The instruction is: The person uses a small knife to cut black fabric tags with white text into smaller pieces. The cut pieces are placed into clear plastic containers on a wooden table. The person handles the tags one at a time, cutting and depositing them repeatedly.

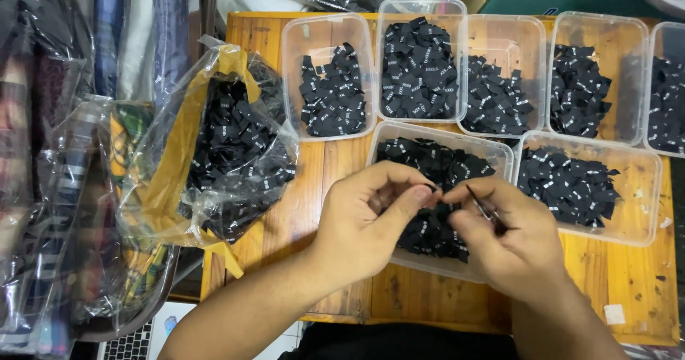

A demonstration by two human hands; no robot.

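Left hand point(367, 217) pinching a tiny black label point(432, 188) at its fingertips, right hand point(510, 235) gripping thin tweezers point(484, 208), clear tub point(499, 153) of labels just beneath.

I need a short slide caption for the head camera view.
Two hands pinch a black label over clear tubs of labels.

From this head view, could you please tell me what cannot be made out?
- Label pinched between left hand and right hand: fingers hide it.
- Right hand's thin tool: too small to identify.
- Rightmost tub: cut off by edge.
- Near tub: hands cover its front.
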